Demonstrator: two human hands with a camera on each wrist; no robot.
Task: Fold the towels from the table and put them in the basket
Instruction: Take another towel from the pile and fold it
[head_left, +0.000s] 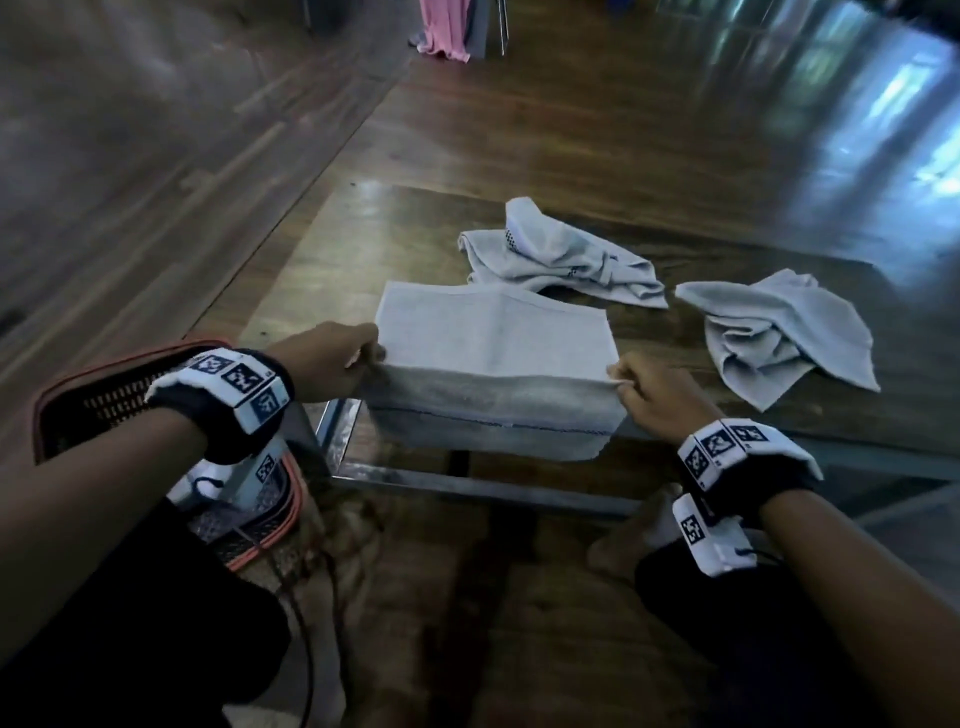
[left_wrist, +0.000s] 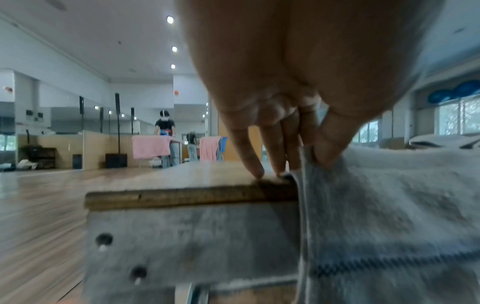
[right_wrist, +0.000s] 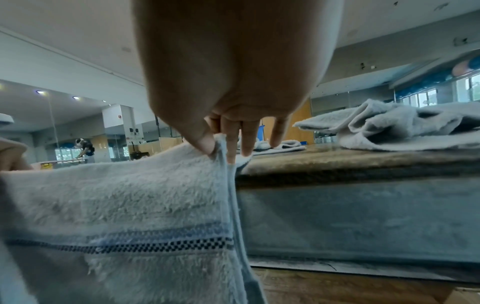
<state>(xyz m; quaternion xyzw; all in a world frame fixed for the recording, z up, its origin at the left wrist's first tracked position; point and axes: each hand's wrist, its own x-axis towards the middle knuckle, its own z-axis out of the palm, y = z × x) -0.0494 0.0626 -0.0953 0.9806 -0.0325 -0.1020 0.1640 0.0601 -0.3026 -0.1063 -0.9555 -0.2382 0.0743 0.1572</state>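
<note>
A light grey towel (head_left: 493, 343) lies spread on the low wooden table (head_left: 322, 249), its near part hanging over the front edge with a dark checked stripe showing. My left hand (head_left: 363, 358) pinches its left edge at the table's rim; thumb and fingers clamp the towel (left_wrist: 389, 195) there. My right hand (head_left: 621, 376) pinches the right edge of the towel (right_wrist: 130, 195) between thumb and fingers. Two crumpled grey towels lie farther back, one (head_left: 561, 254) mid-table, one (head_left: 779, 332) at the right. A basket (head_left: 104, 395) with an orange rim stands on the floor at my left, under my left wrist.
The table has a metal frame (left_wrist: 194, 246) under its wooden top. My knees are close to the table's front. Pink cloth (head_left: 447, 26) hangs on a rack far back, and other people (left_wrist: 166, 135) stand across the room.
</note>
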